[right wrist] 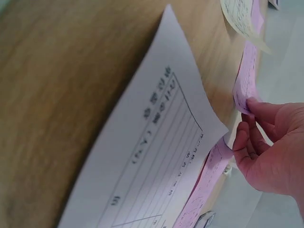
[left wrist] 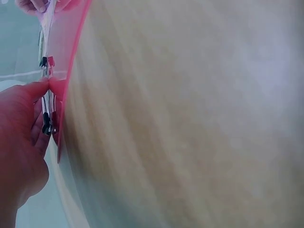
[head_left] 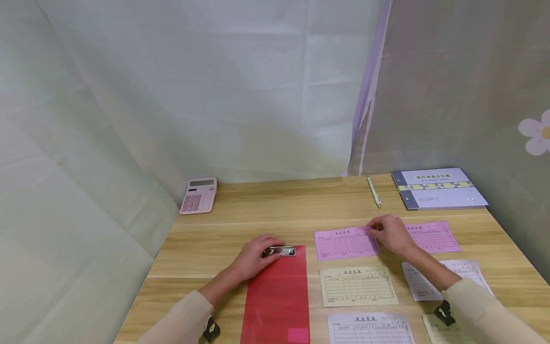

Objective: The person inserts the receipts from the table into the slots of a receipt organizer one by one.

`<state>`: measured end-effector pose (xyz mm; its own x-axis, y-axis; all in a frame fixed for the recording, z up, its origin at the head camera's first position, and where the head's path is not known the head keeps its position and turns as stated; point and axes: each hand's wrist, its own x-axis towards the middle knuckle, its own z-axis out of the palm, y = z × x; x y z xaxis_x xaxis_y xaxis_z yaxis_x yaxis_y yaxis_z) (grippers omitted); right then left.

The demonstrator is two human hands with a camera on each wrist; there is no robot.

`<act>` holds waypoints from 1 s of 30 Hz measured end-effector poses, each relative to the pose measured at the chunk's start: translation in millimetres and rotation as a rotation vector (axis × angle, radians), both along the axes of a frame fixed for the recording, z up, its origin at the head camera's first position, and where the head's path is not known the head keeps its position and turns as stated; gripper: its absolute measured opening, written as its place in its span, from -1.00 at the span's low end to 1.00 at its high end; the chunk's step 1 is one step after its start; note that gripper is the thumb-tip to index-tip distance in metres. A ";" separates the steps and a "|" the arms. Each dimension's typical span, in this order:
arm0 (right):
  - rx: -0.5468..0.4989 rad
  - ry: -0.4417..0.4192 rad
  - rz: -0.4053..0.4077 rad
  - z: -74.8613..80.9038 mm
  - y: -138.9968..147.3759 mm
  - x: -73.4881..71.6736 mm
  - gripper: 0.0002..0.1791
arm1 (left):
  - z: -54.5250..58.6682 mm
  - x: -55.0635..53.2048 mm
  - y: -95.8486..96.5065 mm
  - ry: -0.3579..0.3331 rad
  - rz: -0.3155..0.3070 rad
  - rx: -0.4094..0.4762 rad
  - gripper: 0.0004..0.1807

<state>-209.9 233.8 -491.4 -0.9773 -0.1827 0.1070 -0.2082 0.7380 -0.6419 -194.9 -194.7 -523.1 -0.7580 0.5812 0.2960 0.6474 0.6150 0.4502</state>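
Observation:
A translucent red clipboard (head_left: 277, 296) lies lengthwise on the wooden table, a pink patch at its lower right. My left hand (head_left: 258, 255) grips the metal clip (head_left: 289, 251) at its top end, thumb on the near side. To the right, my right hand (head_left: 392, 235) pinches the right end of a pink receipt slip (head_left: 345, 243). In the right wrist view that slip (right wrist: 246, 85) bends up toward thumb and fingertips. Another pink slip (head_left: 436, 237) lies just beyond this hand, partly covered by it.
Below the pink slips lie a yellow slip (head_left: 358, 289), a white slip (head_left: 369, 329), another white slip (head_left: 470, 272) and a yellow one (head_left: 442, 330) under the right forearm. Along the back stand out a pink calculator (head_left: 199, 196), a pen (head_left: 374, 192) and a ledger book (head_left: 442, 191).

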 end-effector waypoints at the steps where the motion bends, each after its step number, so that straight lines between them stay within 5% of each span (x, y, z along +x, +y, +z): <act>1: -0.005 0.003 -0.003 0.8 0.1 0.0 -0.90 | 0.5 0.0 -0.3 0.000 -0.002 -0.001 -0.62; 13: -0.215 -0.003 0.045 11.1 2.9 -4.9 -0.86 | 7.3 -1.8 -1.4 -0.121 0.025 -0.051 -0.63; 30: -0.502 -0.300 0.115 38.5 -34.7 -0.4 -0.75 | 11.9 -7.3 -0.7 -0.174 0.016 -0.062 -0.64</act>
<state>-210.3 199.1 -452.9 -0.9552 -0.2876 -0.0703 -0.0243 0.3127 -0.9496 -202.2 -195.4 -511.2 -0.8041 0.5815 0.1238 0.5528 0.6546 0.5158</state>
